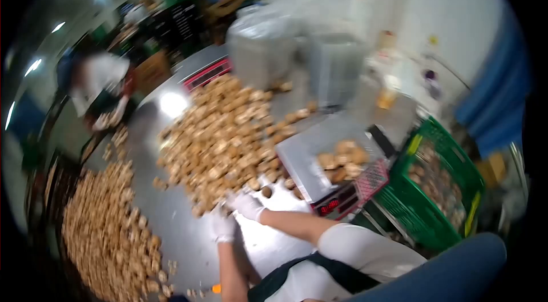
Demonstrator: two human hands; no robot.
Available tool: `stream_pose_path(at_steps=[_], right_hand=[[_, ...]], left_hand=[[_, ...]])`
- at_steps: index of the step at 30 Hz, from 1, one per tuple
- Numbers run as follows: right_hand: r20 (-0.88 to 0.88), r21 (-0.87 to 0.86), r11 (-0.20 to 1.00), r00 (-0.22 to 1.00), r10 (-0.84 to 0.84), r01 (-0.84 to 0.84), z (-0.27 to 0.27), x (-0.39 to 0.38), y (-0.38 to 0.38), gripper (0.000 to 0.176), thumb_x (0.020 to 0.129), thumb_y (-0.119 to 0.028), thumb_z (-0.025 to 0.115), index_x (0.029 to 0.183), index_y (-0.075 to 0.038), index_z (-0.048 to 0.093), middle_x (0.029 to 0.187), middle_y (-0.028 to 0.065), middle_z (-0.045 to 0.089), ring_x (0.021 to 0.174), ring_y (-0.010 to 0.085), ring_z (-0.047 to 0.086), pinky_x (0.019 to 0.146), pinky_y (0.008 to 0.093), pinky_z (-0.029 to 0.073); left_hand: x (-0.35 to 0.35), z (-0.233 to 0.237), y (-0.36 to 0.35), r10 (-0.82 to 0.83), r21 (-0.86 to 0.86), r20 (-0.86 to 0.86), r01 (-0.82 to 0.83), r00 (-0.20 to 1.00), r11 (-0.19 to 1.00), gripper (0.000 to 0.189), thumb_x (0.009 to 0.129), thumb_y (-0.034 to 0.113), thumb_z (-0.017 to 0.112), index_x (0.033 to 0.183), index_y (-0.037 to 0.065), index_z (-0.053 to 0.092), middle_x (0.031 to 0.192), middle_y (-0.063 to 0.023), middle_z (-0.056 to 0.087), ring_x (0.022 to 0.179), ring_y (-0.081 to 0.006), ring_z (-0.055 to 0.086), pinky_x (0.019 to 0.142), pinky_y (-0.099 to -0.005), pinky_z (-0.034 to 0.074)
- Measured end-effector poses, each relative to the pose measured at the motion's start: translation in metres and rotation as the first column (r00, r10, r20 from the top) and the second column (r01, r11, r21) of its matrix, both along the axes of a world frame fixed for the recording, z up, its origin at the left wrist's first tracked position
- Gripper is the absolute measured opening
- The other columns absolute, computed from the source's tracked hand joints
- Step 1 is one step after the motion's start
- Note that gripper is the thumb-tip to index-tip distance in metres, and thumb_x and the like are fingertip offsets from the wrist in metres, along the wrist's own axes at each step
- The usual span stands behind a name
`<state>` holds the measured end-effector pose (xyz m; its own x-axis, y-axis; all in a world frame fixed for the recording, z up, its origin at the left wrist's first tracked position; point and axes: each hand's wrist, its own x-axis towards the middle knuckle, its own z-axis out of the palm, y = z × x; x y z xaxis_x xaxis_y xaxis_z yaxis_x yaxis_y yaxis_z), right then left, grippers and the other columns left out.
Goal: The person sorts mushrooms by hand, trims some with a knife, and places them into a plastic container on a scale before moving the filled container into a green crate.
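Both my hands wear white gloves and are close together at the near edge of a large pile of brown mushrooms (222, 136) on the metal table (171, 205). My left hand (221, 225) touches the edge of the pile; its fingers are blurred. Just right of it, my right hand (245, 205) reaches into the same edge, with its fingertips blurred among the mushrooms. To the right stands a digital scale (302, 159) with red lit digits and several mushrooms (344, 160) on its plate.
A green crate (422, 205) holding mushrooms stands right of the scale. Another mushroom pile (111, 222) covers the left side. Clear containers (334, 68) and a second scale (208, 75) are at the back. A co-worker (103, 82) handles mushrooms at far left.
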<state>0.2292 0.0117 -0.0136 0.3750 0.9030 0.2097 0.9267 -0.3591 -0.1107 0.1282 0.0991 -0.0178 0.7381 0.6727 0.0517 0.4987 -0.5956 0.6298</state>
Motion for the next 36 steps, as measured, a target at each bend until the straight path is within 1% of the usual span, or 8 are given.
stream_pose_path(at_steps=[4,9,13,20,26,30,33,36], right_hand=[[-0.102,0.190,0.981,0.995,-0.013,0.033,-0.011,0.014,0.003,0.032,0.074,-0.036,0.061,0.077,-0.005,0.066,0.089,0.0166,0.056,0.068,0.0337,0.060,0.056,0.0425,0.048],[-0.459,0.175,0.973,0.887,-0.054,0.150,0.021,0.016,-0.012,0.018,0.075,-0.010,0.057,0.091,-0.003,0.059,0.101,0.0213,0.049,0.078,0.0369,0.062,0.062,0.0458,0.052],[-0.830,0.326,0.938,0.512,0.222,0.122,0.095,-0.005,-0.073,0.018,0.076,-0.009,0.057,0.091,-0.003,0.050,0.100,0.0175,0.043,0.083,0.0340,0.054,0.071,0.0423,0.043],[-0.790,0.514,0.858,0.395,0.468,0.012,0.142,-0.004,-0.195,0.034,0.078,-0.016,0.061,0.107,0.000,0.055,0.096,0.0138,0.051,0.092,0.0266,0.052,0.081,0.0342,0.042],[-0.570,0.439,0.847,0.822,0.003,0.301,0.191,0.068,-0.299,0.038,0.079,-0.021,0.065,0.111,-0.005,0.054,0.110,0.0141,0.052,0.102,0.0305,0.055,0.089,0.0361,0.045],[-0.520,0.180,0.857,0.786,-0.334,0.483,0.196,0.110,-0.329,0.038,0.078,-0.027,0.064,0.111,-0.009,0.056,0.115,0.0104,0.052,0.097,0.0346,0.058,0.083,0.0398,0.048],[-0.538,0.124,0.884,0.779,-0.321,0.450,0.203,0.123,-0.331,0.044,0.077,-0.026,0.065,0.116,-0.008,0.054,0.115,0.0120,0.052,0.096,0.0331,0.059,0.083,0.0384,0.048],[-0.643,0.312,0.882,0.762,-0.077,0.352,0.186,0.144,-0.335,0.045,0.076,-0.022,0.067,0.116,-0.006,0.054,0.111,0.0142,0.054,0.096,0.0300,0.059,0.084,0.0367,0.047]], left_hand=[[-0.017,0.007,-0.015,0.159,-0.554,0.346,0.065,0.925,0.830,0.052,0.069,-0.002,0.070,0.116,-0.002,0.048,0.111,-0.0130,0.054,0.099,-0.0236,0.055,0.091,-0.0328,0.044],[-0.037,-0.003,-0.019,0.240,-0.493,0.253,-0.088,0.937,0.865,0.039,0.083,0.010,0.063,0.118,0.002,0.046,0.112,-0.0103,0.052,0.099,-0.0204,0.052,0.086,-0.0324,0.046],[-0.043,0.023,-0.043,0.309,-0.548,0.230,-0.139,0.923,0.825,0.036,0.086,0.014,0.061,0.117,0.001,0.047,0.109,-0.0097,0.052,0.095,-0.0195,0.053,0.083,-0.0318,0.046],[-0.008,0.094,-0.098,0.222,-0.637,0.409,0.103,0.885,0.764,0.034,0.097,0.029,0.045,0.118,0.002,0.048,0.100,-0.0073,0.053,0.082,-0.0146,0.051,0.070,-0.0271,0.046],[0.074,0.157,-0.186,-0.061,-0.487,0.578,0.403,0.814,0.775,0.034,0.094,0.012,0.049,0.128,0.008,0.044,0.089,-0.0043,0.057,0.066,-0.0060,0.049,0.054,-0.0186,0.040],[0.131,0.167,-0.233,-0.399,-0.144,0.648,0.618,0.649,0.772,0.042,0.083,0.006,0.063,0.121,0.005,0.048,0.114,-0.0093,0.052,0.100,-0.0208,0.054,0.087,-0.0308,0.045],[0.156,0.162,-0.243,-0.682,0.329,0.148,0.615,0.716,0.717,0.056,0.073,0.019,0.074,0.122,0.006,0.050,0.112,-0.0181,0.053,0.101,-0.0345,0.055,0.084,-0.0373,0.048],[0.155,0.170,-0.249,-0.655,0.303,0.069,0.610,0.752,0.732,0.061,0.072,0.025,0.075,0.124,0.008,0.050,0.113,-0.0169,0.053,0.101,-0.0343,0.056,0.082,-0.0372,0.049]])
